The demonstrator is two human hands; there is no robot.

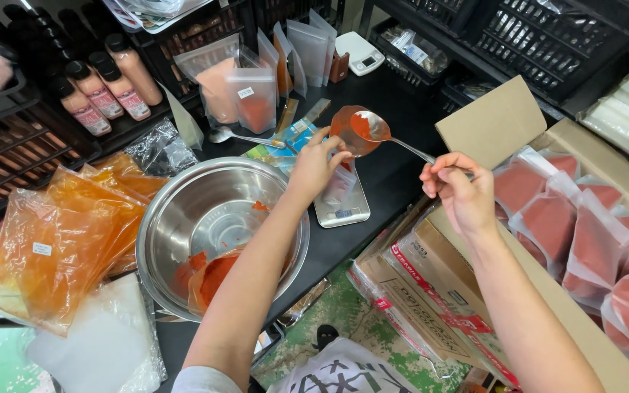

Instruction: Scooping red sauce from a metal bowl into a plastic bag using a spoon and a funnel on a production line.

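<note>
Black counter (394, 175) | right hand (460, 191) pinches spoon (364, 129) of red-orange powder | left hand (314, 166) grips pouch (340, 185)

head view, looking down, close over worktop (394, 175)

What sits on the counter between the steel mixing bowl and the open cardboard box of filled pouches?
In the head view, a small digital scale lies between the steel mixing bowl and the cardboard box, with a clear pouch on it.

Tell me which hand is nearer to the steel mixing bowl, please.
The left hand. It is just past the rim of the steel mixing bowl, holding a pouch on the scale. The right hand is farther right, over the cardboard box, holding the spoon.
</note>
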